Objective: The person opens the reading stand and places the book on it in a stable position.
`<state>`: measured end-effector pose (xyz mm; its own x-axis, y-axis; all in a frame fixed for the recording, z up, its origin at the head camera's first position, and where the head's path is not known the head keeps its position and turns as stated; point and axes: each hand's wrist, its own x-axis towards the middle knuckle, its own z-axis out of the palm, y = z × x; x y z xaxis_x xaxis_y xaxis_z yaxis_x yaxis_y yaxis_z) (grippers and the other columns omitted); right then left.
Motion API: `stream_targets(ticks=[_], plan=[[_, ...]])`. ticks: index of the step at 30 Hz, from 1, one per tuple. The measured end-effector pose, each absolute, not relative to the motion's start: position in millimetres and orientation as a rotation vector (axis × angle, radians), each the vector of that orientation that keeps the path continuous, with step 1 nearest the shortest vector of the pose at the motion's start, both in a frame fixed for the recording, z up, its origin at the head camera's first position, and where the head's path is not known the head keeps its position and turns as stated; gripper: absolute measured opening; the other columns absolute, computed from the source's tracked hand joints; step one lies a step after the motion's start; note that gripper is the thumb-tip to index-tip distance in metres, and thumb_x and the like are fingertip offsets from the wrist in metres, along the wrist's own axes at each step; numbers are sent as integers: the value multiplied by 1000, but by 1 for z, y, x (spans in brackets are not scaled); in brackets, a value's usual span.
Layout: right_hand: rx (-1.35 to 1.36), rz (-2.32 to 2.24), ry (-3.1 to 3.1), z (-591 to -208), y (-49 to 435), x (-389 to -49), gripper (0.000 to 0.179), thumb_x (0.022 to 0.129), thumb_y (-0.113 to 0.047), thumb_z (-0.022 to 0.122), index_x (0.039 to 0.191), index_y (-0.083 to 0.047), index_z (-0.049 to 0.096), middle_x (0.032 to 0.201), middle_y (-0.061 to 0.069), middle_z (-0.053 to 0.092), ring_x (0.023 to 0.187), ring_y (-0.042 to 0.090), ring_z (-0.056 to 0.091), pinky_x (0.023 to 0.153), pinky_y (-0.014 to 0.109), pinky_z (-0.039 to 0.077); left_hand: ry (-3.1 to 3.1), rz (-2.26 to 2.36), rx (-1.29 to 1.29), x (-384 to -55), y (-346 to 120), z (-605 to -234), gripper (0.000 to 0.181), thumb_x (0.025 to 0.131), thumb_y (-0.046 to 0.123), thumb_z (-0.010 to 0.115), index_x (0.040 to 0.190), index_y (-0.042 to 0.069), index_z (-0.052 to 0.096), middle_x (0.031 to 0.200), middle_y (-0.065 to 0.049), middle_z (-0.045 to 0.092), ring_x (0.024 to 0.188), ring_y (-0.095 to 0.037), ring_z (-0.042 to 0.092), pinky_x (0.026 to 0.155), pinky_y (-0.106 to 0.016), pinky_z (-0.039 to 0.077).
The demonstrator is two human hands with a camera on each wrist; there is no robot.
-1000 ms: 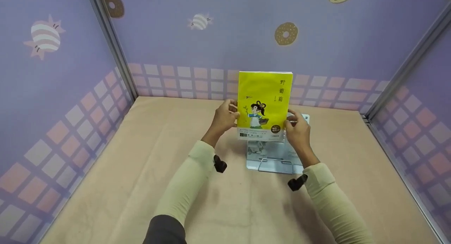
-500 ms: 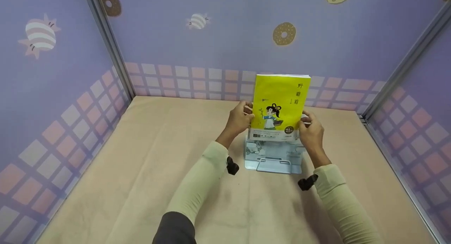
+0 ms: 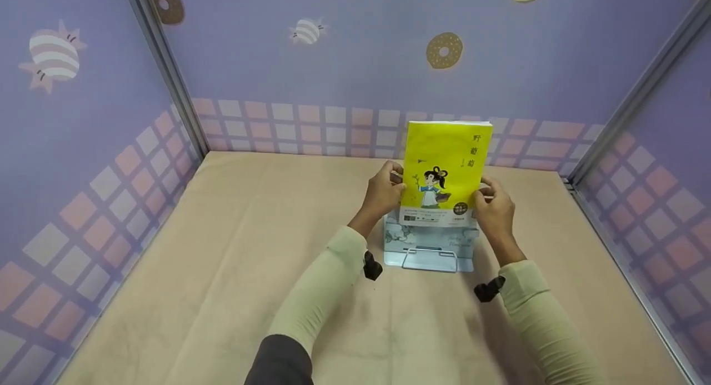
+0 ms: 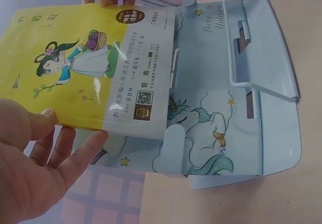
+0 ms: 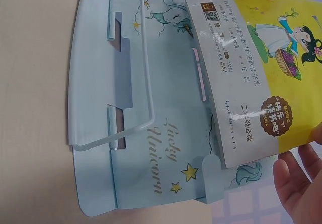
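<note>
A yellow paperback book (image 3: 444, 168), its cover showing a drawn girl with a basket, is held upright by both hands. My left hand (image 3: 384, 189) grips its left edge, thumb in front and fingers behind. On the opposite edge my right hand (image 3: 496, 210) pinches the book low down. Behind and below the book stands a pale blue bookstand (image 3: 430, 243) with a unicorn print, its upper part hidden by the book. A wire page holder (image 4: 239, 48) curves over the stand's lower ledge. In the right wrist view, the book's bottom edge lies above a side clip (image 5: 213, 178).
The stand rests on a table with a beige cloth (image 3: 266, 251). Purple patterned panels (image 3: 333, 68) rise at the back and both sides, joined by metal posts (image 3: 172, 68). A black wrist camera (image 3: 373, 266) hangs at the left cuff.
Both hands have carried the book rightward in the head view, from the stand's upper left to above its middle. In the last half second it has lowered slightly. Both hands keep their hold.
</note>
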<state>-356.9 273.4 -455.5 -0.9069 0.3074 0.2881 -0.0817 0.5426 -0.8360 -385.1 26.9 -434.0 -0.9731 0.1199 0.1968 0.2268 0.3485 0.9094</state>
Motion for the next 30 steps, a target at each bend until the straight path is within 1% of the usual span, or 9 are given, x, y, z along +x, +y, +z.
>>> stream_targets(ticks=[4,11,13,15,18,22,25,27,30], plan=[[-195,1319,-2406,-459,274,-356,42,101,-21,52,143,-15,58,116,19,69,104,30,67,68,19,51,-2514,-1649,-267,-383,31,-439,24,100,5,60,122,11,54,114,-9,67,104,-19,64,87,-32,55],[-227,1296,-2510,-469,275,-354,46,101,-23,52,146,-15,54,119,21,68,106,35,68,80,39,56,-2564,-1626,-199,-380,33,-447,27,99,2,59,126,7,55,114,-8,65,101,-17,62,88,-30,55],[-228,1283,-2535,-472,275,-354,46,101,-23,52,146,-14,54,119,22,69,105,35,69,82,41,57,-2599,-1599,-192,-381,33,-448,26,99,2,57,125,5,55,114,-9,65,98,-17,60,85,-28,53],[-223,1262,-2560,-474,274,-353,45,101,-22,52,145,-14,54,118,22,69,102,34,69,81,41,57,-2636,-1541,-185,-381,33,-449,25,98,2,56,122,4,56,112,-9,65,95,-16,59,82,-27,51],[-212,1254,-2582,-476,273,-351,45,100,-21,54,145,-13,54,115,20,70,95,31,69,77,36,56,-2684,-1480,-166,-381,32,-451,21,97,1,55,118,3,55,109,-9,64,91,-16,58,78,-26,48],[-206,1245,-2596,-478,272,-350,44,100,-20,55,144,-10,53,113,20,69,89,28,69,74,31,56,-2758,-1451,-150,-378,30,-454,14,100,3,54,113,7,52,101,-7,62,87,-16,60,75,-25,48],[-207,1236,-2605,-480,271,-350,43,101,-20,55,143,-11,53,115,20,69,89,28,69,75,33,56,-2829,-1436,-162,-376,28,-456,12,100,3,54,108,9,48,95,-5,58,84,-15,61,71,-23,48],[-196,1226,-2616,-480,271,-350,43,101,-21,54,143,-11,53,116,20,70,90,29,69,76,35,55,-2858,-1434,-174,-375,25,-457,14,99,2,55,107,9,47,91,-4,57,81,-14,61,68,-23,47],[-175,1216,-2627,-480,270,-351,43,101,-22,55,143,-12,54,116,18,70,89,29,70,78,37,55,-2857,-1434,-201,-374,22,-456,13,97,0,55,105,8,49,89,-4,58,77,-14,60,64,-23,46]])
